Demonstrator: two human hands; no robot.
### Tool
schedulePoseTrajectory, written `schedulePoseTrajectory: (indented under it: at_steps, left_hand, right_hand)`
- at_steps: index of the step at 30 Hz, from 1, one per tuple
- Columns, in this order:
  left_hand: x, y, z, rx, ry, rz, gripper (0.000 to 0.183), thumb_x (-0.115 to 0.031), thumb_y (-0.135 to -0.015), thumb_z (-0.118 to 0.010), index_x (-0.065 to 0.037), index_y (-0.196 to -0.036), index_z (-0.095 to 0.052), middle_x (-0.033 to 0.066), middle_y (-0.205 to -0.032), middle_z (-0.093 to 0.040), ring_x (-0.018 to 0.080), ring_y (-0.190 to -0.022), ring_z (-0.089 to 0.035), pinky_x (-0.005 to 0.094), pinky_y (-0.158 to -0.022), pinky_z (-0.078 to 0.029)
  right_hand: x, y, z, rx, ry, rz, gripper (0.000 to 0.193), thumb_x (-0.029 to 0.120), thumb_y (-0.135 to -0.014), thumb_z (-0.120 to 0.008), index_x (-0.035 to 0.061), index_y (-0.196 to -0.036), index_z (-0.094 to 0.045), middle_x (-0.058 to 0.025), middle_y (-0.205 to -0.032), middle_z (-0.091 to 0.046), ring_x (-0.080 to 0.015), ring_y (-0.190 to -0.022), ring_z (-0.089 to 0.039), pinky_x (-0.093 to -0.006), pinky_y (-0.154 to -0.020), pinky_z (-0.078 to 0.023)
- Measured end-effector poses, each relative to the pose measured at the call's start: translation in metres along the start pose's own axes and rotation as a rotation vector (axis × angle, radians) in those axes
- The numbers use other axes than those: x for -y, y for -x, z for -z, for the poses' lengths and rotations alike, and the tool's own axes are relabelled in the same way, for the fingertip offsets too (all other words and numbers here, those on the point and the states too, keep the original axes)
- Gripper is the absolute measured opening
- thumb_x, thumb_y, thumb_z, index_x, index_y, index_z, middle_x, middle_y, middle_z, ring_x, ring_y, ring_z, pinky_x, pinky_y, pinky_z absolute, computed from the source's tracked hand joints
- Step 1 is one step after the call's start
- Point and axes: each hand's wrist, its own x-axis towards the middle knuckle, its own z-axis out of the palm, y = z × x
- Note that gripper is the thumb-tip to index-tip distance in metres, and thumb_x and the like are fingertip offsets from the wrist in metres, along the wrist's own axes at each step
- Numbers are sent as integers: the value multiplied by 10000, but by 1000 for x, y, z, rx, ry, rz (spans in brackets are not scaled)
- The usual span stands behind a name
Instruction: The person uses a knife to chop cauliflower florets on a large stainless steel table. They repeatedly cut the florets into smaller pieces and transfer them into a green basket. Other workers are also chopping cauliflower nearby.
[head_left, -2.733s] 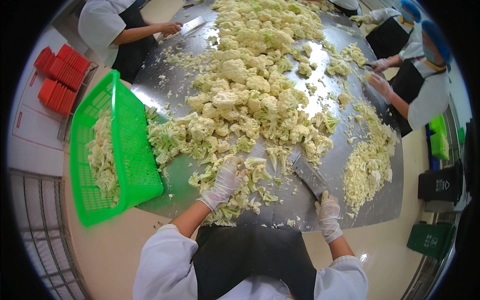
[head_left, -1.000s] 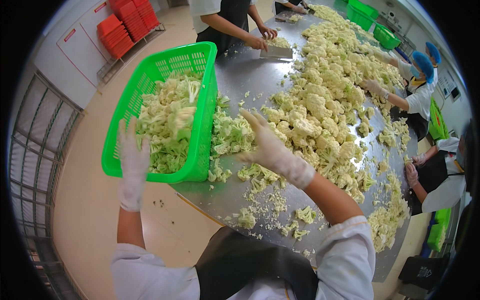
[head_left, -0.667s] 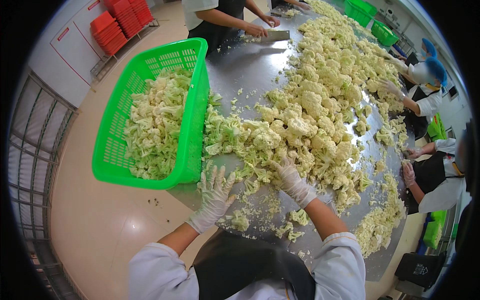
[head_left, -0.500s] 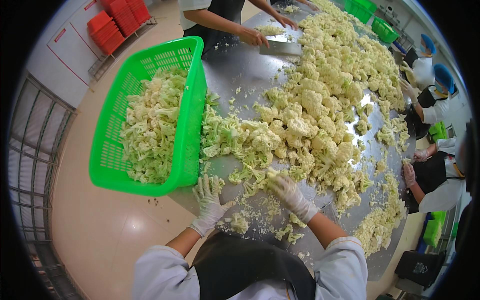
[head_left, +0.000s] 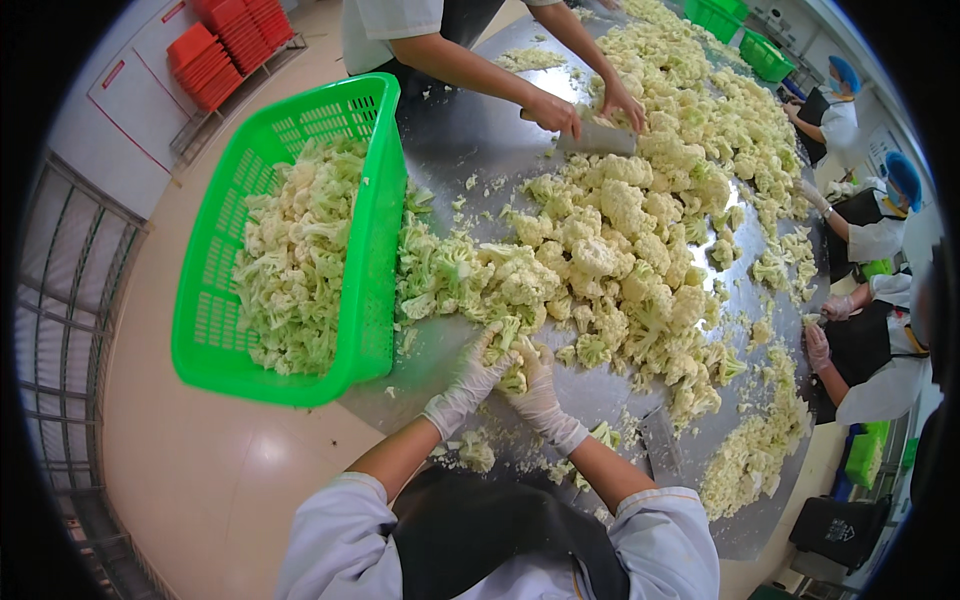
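My left hand (head_left: 468, 378) and my right hand (head_left: 541, 392), both in pale see-through gloves, come together over the near edge of the metal table (head_left: 425, 355). Their fingers curl around cauliflower pieces (head_left: 512, 376) gathered between them. Just beyond lies a large heap of cauliflower florets (head_left: 620, 245), its pale green stems nearest me. A cleaver (head_left: 661, 445) rests flat on the table to the right of my right hand. Left of my hands, a green slotted basket (head_left: 374, 290) stands at the table's edge, part-filled with cut cauliflower (head_left: 305, 255).
Across the table a co-worker's hand grips another cleaver (head_left: 600, 138) at the heap. More co-workers (head_left: 880, 335) stand along the right side. Small cauliflower crumbs (head_left: 755, 440) lie at the near right. Red crates (head_left: 205, 70) are stacked at the far left.
My hands have moved together and closed on cauliflower pieces; the left went right and the right went left. The cleaver beside me is now uncovered. The co-worker's cleaver moved right onto the heap.
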Motion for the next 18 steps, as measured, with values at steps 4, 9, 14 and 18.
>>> schedulePoseTrajectory:
  at_steps: [4, 9, 14, 18]
  left_hand:
    - [-30, 10, 2, -77, 488, -136, 584, -113, -691, -646, -60, -1189, -347, 77, -1136, -440, 148, -996, -441, 258, -826, -392]
    - [-113, 48, 53, -204, 436, -606, 623, -195, -704, -640, -59, -1214, -309, 125, -1160, -415, 204, -1016, -450, 303, -829, -399]
    - [-171, 55, 150, -735, -153, -636, 560, -268, -754, -569, 6, -1184, -338, 152, -1150, -412, 241, -1040, -420, 336, -887, -334]
    - [-165, 55, 176, -939, -688, -393, 519, -216, -753, -568, 23, -1162, -357, 179, -1186, -350, 277, -1128, -303, 359, -947, -237]
  right_hand:
    - [40, -5, 14, 5, -136, 90, 591, 146, -542, -707, 108, -1067, -438, -167, -1111, -287, -325, -1008, -354, -359, -874, -307]
    - [144, -35, 30, -123, -117, 645, 588, 98, -550, -705, 99, -1066, -422, -141, -1092, -341, -282, -1037, -349, -371, -870, -305]
    - [222, -96, -1, 158, -113, 844, 717, 214, -541, -714, 78, -1146, -354, -208, -1117, -392, -357, -1095, -286, -398, -927, -245]
    - [186, -88, 13, 270, 13, 654, 874, 267, -517, -731, 67, -1224, -258, -225, -1201, -307, -384, -1123, -252, -416, -942, -224]
